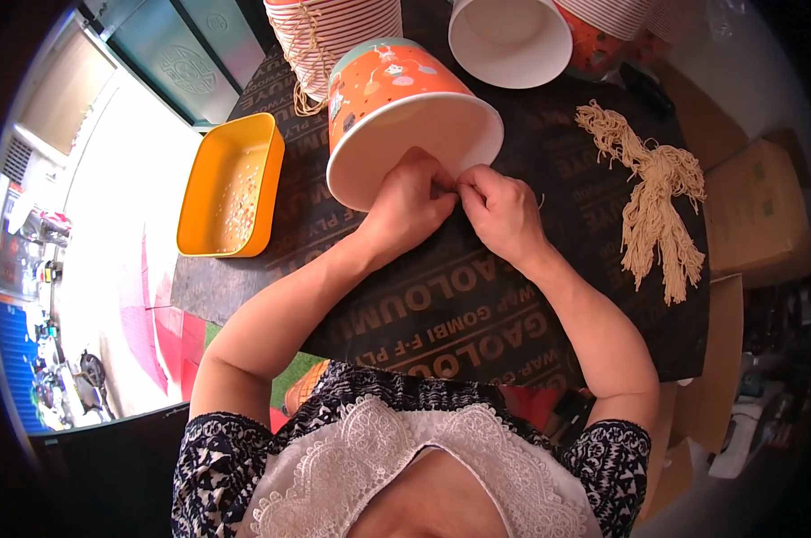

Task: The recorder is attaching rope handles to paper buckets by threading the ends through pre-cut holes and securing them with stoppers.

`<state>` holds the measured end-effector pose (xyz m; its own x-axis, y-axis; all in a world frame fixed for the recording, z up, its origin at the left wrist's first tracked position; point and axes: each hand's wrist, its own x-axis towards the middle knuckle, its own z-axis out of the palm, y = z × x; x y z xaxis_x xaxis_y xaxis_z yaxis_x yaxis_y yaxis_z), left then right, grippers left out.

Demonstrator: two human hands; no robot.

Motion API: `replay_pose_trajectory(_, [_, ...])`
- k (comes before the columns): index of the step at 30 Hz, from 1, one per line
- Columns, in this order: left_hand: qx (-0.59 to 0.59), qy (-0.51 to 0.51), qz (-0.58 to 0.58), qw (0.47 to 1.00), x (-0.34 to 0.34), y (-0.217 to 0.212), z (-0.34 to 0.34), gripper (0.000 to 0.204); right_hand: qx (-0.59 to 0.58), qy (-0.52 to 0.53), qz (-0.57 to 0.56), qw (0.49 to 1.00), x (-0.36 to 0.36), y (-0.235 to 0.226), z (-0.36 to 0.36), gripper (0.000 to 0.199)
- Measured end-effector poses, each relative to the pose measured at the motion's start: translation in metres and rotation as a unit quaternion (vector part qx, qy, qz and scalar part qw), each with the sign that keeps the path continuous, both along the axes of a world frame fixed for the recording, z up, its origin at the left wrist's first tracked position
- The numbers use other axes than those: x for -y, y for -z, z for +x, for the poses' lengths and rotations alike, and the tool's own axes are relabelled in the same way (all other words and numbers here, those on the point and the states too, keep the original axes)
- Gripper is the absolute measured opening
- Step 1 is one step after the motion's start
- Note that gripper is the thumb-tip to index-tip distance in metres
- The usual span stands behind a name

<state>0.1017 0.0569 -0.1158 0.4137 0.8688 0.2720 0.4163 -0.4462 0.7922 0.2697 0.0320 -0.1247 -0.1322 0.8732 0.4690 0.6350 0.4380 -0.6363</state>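
Note:
An orange paper bucket [396,76] with a printed pattern and a white rim lies tilted on its side, its mouth toward me. My left hand [412,190] is closed at the lower right of that rim, fingers curled in at the mouth and partly hidden. Right beside it, my right hand [498,208] pinches with thumb and forefinger at the rim's edge. A thin pale end of string [542,199] pokes out by the right hand; most of it is hidden. The two hands nearly touch at the fingertips.
Nested paper buckets [338,31] with string loops stand behind. Another white-mouthed bucket [510,40] lies at the back, near more stacked ones [607,18]. A yellow tray [231,184] holding small bits sits left. A bundle of beige strings [661,202] lies right on the dark board table [405,309].

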Motion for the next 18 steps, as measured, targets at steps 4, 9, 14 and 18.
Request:
replay_pose_trajectory(4, [-0.005,-0.029,0.051,0.998,-0.001,0.006,0.003,0.010,-0.001,0.003,-0.003,1.000,0.000,0.001,0.000,0.008])
replay_pose_trajectory(9, [-0.005,-0.025,0.044,0.999,-0.002,0.004,0.000,0.008,0.012,-0.011,-0.003,1.000,0.002,-0.001,0.002,0.007])
replay_pose_trajectory(14, [-0.012,-0.011,-0.009,1.000,-0.007,-0.006,-0.008,0.007,0.019,-0.063,-0.020,0.998,0.010,-0.015,0.010,0.006])
replay_pose_trajectory(18, [-0.019,-0.021,-0.069,0.997,-0.006,-0.012,-0.007,0.007,0.044,-0.067,0.004,0.997,0.009,-0.011,0.012,0.006])
